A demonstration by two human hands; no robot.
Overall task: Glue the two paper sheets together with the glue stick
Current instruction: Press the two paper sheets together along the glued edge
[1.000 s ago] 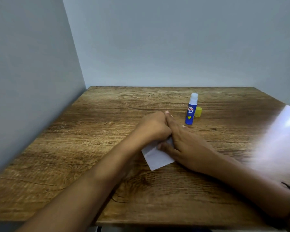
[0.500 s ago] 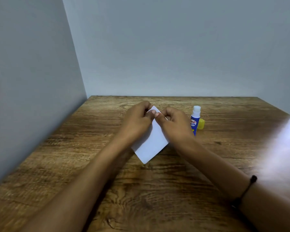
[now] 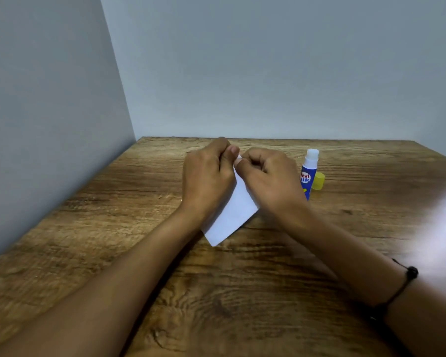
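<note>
Spanning the whole lower view, a wooden table (image 3: 242, 292). Raised above its middle, left hand (image 3: 207, 177) and right hand (image 3: 271, 176), fingers curled, pinching the top corner of the white paper (image 3: 233, 215), lower corner hanging toward the tabletop. Just right of the paper, upright glue stick (image 3: 309, 173), uncapped. Touching its far side, yellow cap (image 3: 318, 181).
</note>
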